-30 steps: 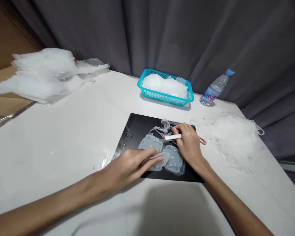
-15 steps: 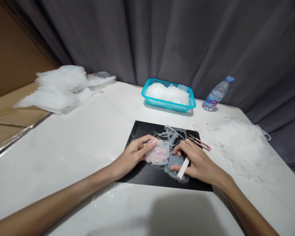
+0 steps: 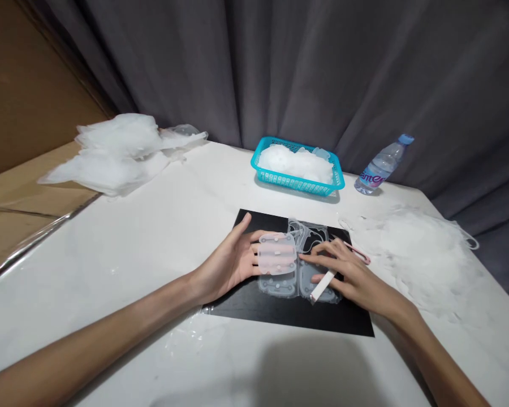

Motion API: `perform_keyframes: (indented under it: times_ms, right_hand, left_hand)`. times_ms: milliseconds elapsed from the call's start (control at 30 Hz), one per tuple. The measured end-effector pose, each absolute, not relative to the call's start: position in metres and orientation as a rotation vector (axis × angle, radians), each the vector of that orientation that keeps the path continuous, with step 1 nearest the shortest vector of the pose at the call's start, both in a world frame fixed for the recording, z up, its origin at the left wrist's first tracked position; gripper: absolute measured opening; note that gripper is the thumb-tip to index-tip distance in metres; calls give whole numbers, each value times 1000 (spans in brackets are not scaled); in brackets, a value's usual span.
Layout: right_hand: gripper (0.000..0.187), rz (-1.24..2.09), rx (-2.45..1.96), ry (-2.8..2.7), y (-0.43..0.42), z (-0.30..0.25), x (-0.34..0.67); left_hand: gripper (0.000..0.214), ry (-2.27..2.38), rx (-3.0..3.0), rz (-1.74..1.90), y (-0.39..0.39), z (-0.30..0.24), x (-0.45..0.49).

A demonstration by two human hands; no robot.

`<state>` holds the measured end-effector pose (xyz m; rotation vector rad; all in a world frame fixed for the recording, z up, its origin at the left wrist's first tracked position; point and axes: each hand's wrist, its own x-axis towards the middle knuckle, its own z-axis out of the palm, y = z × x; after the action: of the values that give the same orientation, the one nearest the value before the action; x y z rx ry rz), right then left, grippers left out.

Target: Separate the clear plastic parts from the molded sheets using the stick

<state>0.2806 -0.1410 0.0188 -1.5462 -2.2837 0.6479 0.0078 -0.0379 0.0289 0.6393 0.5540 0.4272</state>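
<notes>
A rounded, translucent plastic piece (image 3: 277,254) rests across the fingers of my left hand (image 3: 233,257). My thumb is raised away from it, and the fingers show through from behind. My right hand (image 3: 343,268) keeps a white stick-like tool (image 3: 323,286) with a small metallic tip tucked in its grip. Its index fingertip meets the piece's right edge. Below lie more translucent moulded pieces, one at left (image 3: 277,286) and one at right (image 3: 307,277) partly under my right hand, on a black mat (image 3: 254,314). Thin clear plastic strips (image 3: 305,234) lie tangled behind them.
Pink-handled thread snips (image 3: 358,252) lie beyond my right hand, partly hidden. A turquoise basket (image 3: 297,183) holds white, fluffy-looking material. A water bottle (image 3: 377,169) stands beside it. Plastic scraps (image 3: 424,254) are heaped at right, white bagged material (image 3: 119,152) at far left.
My left thumb has lifted off the piece and the hand has opened out, palm showing. My right index finger has reached left to the piece's edge. The view has shifted slightly.
</notes>
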Motion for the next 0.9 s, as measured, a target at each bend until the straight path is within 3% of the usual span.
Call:
perform_keyframes:
  times_ms: [200,367,700,900]
  right_hand:
    - [46,464,-1536,-2243,-140,4,276]
    - [34,332,-1502,-2219,-135,-5,271]
    - [11,426,-1467,-2237,-138,14,274]
    - [13,419,-1447,-2276,-140,17,273]
  left_hand:
    - [75,499,636,434,-38,30,9]
    - [81,497,624,414,-37,30,7]
    - [78,487,635,453,-34,35,7]
    - [76,497,665,454,-32,36,9]
